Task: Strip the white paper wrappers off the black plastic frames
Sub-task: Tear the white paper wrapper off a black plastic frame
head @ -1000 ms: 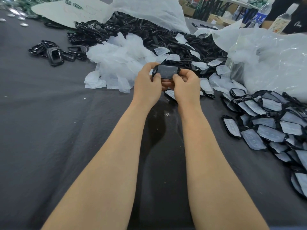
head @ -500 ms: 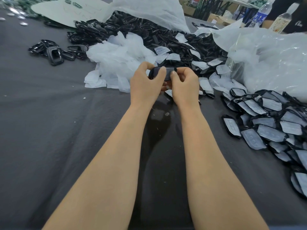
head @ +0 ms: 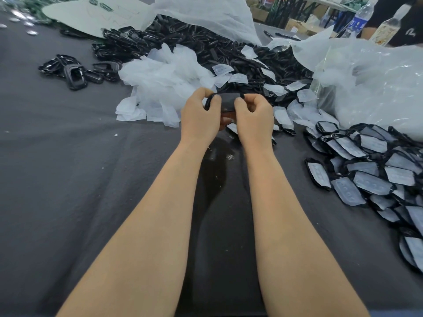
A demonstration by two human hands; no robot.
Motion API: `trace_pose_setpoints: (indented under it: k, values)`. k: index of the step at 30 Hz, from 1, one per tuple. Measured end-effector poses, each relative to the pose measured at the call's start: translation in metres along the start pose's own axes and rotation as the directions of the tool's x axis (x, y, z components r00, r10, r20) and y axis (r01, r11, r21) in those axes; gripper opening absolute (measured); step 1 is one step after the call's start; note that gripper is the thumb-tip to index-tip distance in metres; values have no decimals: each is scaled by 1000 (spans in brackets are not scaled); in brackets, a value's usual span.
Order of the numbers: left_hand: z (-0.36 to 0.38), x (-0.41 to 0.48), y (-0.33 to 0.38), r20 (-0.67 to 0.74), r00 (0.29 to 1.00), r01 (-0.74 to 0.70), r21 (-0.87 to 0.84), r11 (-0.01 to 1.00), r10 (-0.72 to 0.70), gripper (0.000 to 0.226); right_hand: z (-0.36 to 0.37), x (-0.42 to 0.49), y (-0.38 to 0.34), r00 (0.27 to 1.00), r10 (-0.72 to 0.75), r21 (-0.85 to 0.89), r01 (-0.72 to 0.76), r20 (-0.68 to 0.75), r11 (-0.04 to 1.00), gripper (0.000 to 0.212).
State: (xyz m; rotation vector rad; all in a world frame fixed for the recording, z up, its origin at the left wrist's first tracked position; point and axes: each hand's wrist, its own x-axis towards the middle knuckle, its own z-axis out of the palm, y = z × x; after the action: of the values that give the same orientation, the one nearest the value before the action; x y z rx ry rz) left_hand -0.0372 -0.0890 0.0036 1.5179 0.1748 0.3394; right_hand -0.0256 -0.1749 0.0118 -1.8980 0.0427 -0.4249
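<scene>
Both hands hold one black plastic frame (head: 226, 102) above the dark table. My left hand (head: 198, 115) grips its left end with curled fingers, the thumb on top. My right hand (head: 254, 115) pinches its right end. Whether a wrapper is still on the held frame is unclear. Wrapped frames (head: 370, 177) with white paper faces lie heaped at the right. A large pile of bare black frames (head: 201, 46) lies behind the hands. Stripped white wrappers (head: 164, 88) are piled just left of the hands.
A small group of bare frames (head: 73, 72) lies at the far left. Clear plastic bags (head: 370, 88) bulge at the right and a white sheet (head: 206, 12) covers the back pile. Bottles (head: 359, 19) stand at the back right. The dark table cloth (head: 68, 191) spreads toward me.
Both hands dropped slightly and closed in on the frame, which tilted from facing me to nearly edge-on. My thumbs shifted toward its middle.
</scene>
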Motion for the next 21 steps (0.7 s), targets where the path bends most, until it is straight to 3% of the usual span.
trace_pose_setpoints:
  k: [7, 16, 19, 21]
  values:
    - [2, 0, -2, 53, 998, -32, 108, 994, 27, 11, -2, 1, 0, 994, 108, 91, -108, 6, 990, 18]
    - [3, -3, 0, 38, 999, -23, 82, 996, 20, 11, -3, 5, 5, 997, 72, -24, -73, -38, 997, 11]
    - [3, -3, 1, 65, 998, -29, 163, 986, 18, 24, -3, 6, 6, 994, 87, -21, -88, -66, 996, 13]
    - [2, -3, 1, 83, 996, -31, 215, 976, 14, 19, -4, 5, 7, 992, 102, -22, -104, -72, 994, 13]
